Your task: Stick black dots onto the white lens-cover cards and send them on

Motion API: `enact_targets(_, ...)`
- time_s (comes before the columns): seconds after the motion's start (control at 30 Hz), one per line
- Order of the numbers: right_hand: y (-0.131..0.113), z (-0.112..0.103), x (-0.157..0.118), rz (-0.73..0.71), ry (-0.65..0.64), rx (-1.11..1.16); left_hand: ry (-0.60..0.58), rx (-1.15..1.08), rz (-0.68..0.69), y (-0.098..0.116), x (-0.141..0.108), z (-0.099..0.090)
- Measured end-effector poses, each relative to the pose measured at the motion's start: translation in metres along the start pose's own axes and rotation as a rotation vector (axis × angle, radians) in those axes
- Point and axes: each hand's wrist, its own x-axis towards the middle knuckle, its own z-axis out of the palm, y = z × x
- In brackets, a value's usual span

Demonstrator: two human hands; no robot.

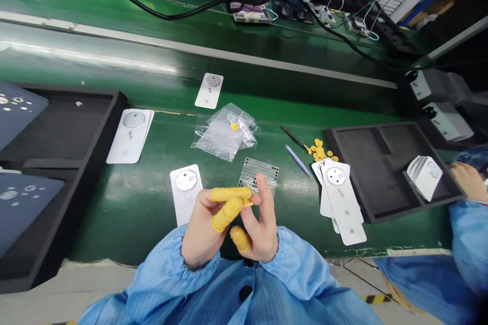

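Observation:
Yellow finger cots cover the thumb and index finger of my left hand (206, 226). Those two fingers close in a pinch on a small yellow finger cot (247, 203) at the fingertip of my right hand (263, 228). A cot (239, 238) also covers my right thumb, and another right finger stretches up bare, with the hand open. Just beyond my hands lies a clear sheet with small black dots (261, 172). To the left of them, a white plate with a round cut-out (186, 188) is partly hidden behind my left hand and sleeve.
Loose finger cots (319, 151), purple tweezers (299, 161) and a dark tool (294, 138) lie to the right. White plates (343, 203) overlap beside a black tray (392, 177). Bubble bags (224, 137) lie ahead. Another black tray (76, 127) stands left. A co-worker's hand (470, 181) is at right.

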Motion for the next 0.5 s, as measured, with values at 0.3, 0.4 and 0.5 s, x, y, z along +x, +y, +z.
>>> enact_targets(0.3, -0.003, 0.019, -0.039, 0.204, -0.221, 0.201, -0.039, 0.019, 0.039, -0.004, -0.007, 0.008)
enact_targets(0.4, -0.003, 0.022, -0.039, 0.349, -0.193, 0.344, 0.015, 0.018, 0.02, -0.008, -0.006, 0.008)
enact_targets(0.5, -0.004, 0.021, -0.027, 0.482, -0.203, 0.494, 0.1, 0.035, 0.048, -0.013, -0.003, 0.004)
